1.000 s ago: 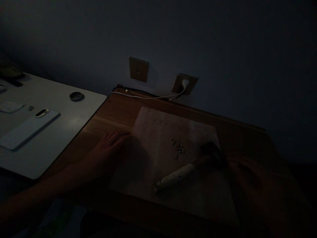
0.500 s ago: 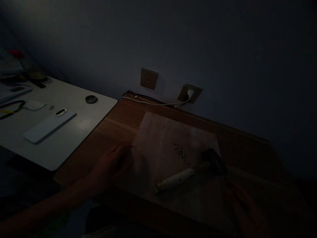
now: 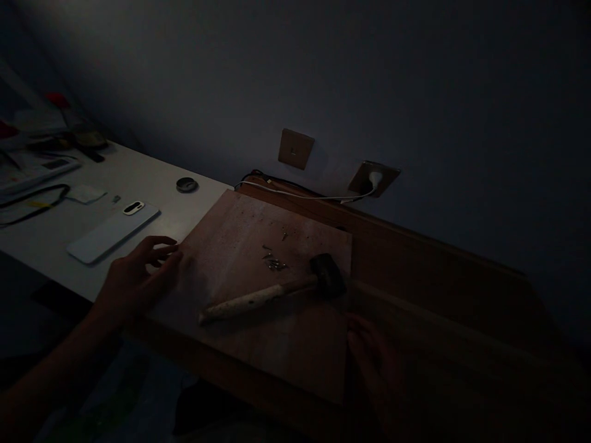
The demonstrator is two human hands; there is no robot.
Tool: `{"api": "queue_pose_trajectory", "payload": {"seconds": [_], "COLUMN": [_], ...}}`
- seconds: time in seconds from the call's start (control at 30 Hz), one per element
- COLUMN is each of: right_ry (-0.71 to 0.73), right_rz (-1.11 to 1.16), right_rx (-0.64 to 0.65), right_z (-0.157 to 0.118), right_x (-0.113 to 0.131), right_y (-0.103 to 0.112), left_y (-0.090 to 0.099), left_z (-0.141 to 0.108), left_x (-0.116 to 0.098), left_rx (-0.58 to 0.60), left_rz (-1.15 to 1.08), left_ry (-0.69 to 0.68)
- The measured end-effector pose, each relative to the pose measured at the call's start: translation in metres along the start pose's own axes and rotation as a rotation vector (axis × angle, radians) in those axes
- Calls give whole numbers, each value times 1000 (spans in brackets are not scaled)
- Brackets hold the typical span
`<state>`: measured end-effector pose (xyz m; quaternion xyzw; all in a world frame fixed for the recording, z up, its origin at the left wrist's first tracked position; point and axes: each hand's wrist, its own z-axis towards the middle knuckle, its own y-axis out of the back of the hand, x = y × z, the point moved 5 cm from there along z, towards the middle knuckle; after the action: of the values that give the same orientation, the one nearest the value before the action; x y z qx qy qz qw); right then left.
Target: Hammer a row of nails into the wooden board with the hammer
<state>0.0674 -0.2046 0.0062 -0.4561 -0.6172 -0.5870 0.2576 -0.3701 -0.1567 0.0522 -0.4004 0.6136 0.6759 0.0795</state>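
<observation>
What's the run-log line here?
left hand: at wooden board, left edge | right hand: right edge | mallet: on board | small metal fasteners: on board

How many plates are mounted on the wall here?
2 that I can see. The left plate has nothing plugged in; the right plate, slightly lower in the picture, has a white plug in it. Others could be lost in the dark.

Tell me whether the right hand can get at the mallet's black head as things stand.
Probably yes: the right hand is at the right edge of the wooden board, close to the mallet's black head, and nothing visible stands between them. The small metal fasteners lie farther left.
</observation>
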Motion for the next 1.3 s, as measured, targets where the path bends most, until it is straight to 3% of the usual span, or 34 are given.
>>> {"api": "queue_pose_trajectory", "payload": {"seconds": [0.1,0.2,0.4,0.53,0.73,0.87,1.1,1.3], "right_ry": [55,53,-36,-149,-228,-324,-301,-186], "right_rz": [-26,-47,31,-21,-258,-315,-256,-370], "right_rx": [21,48,10,-129,-337,-402,-405,-449], "right_z": [-1,-1,5,5,-4,-18,-27,-32], "right_x": [11,12,-8,-35,-72,-91,-99,-74], "right_y": [-16,-23,-6,35,123,156,157,131], "left_y": [6,10,4,-17,-67,-90,-100,-106], "left_z": [8,12,7,-6,-50,-68,-60,-61], "left_x": [11,10,2,-12,-47,-71,-86,-102], "left_rx": [-24,-48,22,67,372,480,428,323], "left_rz": [-10,13,28,38,29,72,209,221], "left_ry": [19,-52,9,-180,-509,-656,-793,-1086]}}
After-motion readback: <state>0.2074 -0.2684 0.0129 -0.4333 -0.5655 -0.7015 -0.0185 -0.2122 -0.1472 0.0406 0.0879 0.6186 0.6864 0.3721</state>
